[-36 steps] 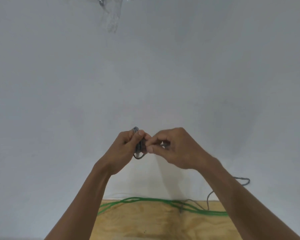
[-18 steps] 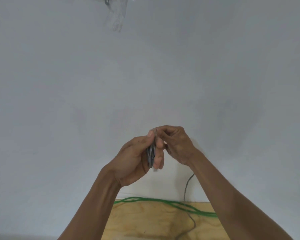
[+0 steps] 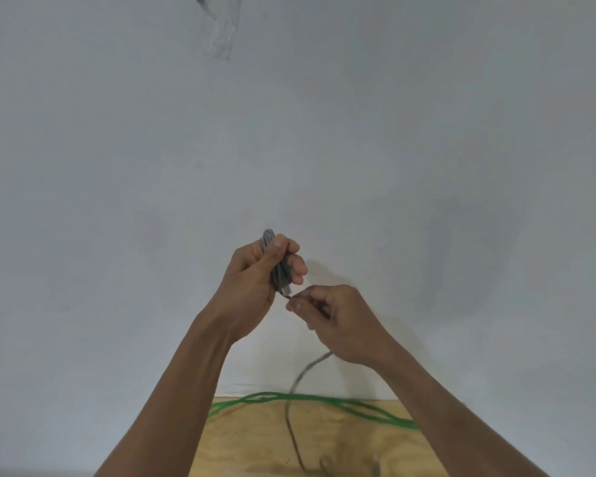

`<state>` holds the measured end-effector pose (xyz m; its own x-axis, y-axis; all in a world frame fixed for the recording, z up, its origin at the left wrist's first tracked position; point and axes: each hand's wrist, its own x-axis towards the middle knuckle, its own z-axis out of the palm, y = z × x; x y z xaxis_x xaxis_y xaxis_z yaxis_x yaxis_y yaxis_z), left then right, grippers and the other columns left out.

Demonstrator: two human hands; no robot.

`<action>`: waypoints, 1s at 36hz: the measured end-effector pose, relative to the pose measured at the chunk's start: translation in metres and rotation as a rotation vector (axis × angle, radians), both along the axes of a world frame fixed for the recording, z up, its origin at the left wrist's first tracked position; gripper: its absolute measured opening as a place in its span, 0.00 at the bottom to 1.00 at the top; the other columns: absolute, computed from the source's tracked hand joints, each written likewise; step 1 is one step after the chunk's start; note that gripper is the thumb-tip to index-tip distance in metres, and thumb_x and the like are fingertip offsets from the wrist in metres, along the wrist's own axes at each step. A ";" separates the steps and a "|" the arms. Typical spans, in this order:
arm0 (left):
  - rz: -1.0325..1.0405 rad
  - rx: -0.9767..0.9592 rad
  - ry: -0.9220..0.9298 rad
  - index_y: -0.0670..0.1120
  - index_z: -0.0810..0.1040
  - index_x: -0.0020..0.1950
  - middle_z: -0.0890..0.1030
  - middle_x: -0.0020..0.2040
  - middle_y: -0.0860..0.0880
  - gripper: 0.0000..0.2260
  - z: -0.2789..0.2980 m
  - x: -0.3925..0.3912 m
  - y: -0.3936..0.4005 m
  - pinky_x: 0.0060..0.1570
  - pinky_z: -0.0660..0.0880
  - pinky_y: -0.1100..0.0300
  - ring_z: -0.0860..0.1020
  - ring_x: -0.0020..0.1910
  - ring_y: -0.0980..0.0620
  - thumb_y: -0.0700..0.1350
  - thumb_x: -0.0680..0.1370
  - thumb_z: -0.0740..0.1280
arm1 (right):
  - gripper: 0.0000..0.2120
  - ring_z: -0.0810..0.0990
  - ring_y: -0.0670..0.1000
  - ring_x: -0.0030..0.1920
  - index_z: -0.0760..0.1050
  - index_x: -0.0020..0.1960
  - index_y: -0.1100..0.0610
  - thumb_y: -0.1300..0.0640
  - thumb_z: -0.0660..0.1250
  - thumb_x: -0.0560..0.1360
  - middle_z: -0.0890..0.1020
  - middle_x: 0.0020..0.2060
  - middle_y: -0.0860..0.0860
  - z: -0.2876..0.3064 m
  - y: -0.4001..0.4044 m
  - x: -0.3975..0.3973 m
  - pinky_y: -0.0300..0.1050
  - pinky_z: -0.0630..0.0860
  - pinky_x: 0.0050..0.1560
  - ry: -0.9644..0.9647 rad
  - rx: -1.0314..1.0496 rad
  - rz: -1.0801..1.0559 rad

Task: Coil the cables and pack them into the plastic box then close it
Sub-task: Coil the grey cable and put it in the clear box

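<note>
coiling | my left hand (image 3: 255, 280) grips grey cable (image 3: 278, 270) loops | right hand (image 3: 338, 321) pinches tail | should feed snug, even turns

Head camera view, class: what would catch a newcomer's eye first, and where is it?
At centre, the left hand grips a bundle of coiled grey cable held up before the pale wall. Just below and to its right, the right hand pinches the loose strand. A green cable lies across the wooden table at the bottom.

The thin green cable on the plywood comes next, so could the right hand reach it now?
Probably not yet: the right hand is pinching the grey cable, though nothing blocks the thin green cable.
</note>
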<state>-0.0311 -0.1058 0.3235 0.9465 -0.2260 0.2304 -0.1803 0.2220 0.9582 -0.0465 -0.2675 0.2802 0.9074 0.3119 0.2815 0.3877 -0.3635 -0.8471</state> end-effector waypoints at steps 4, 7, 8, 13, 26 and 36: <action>0.041 0.066 0.012 0.40 0.78 0.50 0.83 0.38 0.44 0.14 -0.006 0.006 0.010 0.44 0.75 0.56 0.78 0.36 0.48 0.49 0.82 0.59 | 0.10 0.73 0.46 0.28 0.83 0.42 0.55 0.50 0.70 0.77 0.79 0.29 0.50 0.011 -0.008 0.000 0.41 0.72 0.33 -0.081 -0.129 -0.008; 0.029 0.196 0.002 0.40 0.78 0.50 0.83 0.39 0.43 0.16 -0.011 0.005 0.012 0.45 0.76 0.57 0.79 0.38 0.48 0.50 0.82 0.59 | 0.07 0.80 0.46 0.33 0.83 0.42 0.52 0.50 0.72 0.74 0.84 0.34 0.47 0.026 -0.012 0.002 0.42 0.78 0.37 -0.149 -0.235 -0.006; 0.018 0.228 0.003 0.39 0.79 0.50 0.83 0.40 0.43 0.17 -0.014 0.004 0.012 0.46 0.76 0.56 0.79 0.39 0.47 0.51 0.82 0.59 | 0.06 0.80 0.45 0.33 0.83 0.41 0.52 0.50 0.73 0.74 0.85 0.35 0.46 0.033 -0.014 0.003 0.41 0.77 0.37 -0.161 -0.251 0.001; -0.065 0.399 -0.045 0.37 0.81 0.46 0.82 0.42 0.35 0.22 -0.021 0.000 0.010 0.49 0.73 0.50 0.77 0.42 0.36 0.51 0.85 0.56 | 0.04 0.85 0.44 0.39 0.83 0.40 0.55 0.56 0.75 0.73 0.87 0.35 0.46 0.067 -0.018 0.010 0.47 0.82 0.47 -0.157 -0.280 0.126; -0.041 0.067 0.136 0.37 0.77 0.48 0.84 0.40 0.40 0.14 -0.015 0.011 0.025 0.43 0.80 0.58 0.82 0.37 0.45 0.48 0.81 0.60 | 0.01 0.82 0.44 0.33 0.85 0.40 0.54 0.59 0.76 0.70 0.84 0.31 0.44 0.078 -0.018 0.008 0.36 0.77 0.35 -0.155 -0.421 0.176; -0.032 0.116 0.111 0.35 0.77 0.50 0.85 0.44 0.37 0.16 -0.017 0.011 0.029 0.49 0.80 0.55 0.83 0.42 0.42 0.47 0.82 0.58 | 0.02 0.84 0.45 0.36 0.84 0.40 0.53 0.56 0.75 0.71 0.85 0.35 0.44 0.081 -0.016 0.012 0.48 0.83 0.44 -0.117 -0.588 0.195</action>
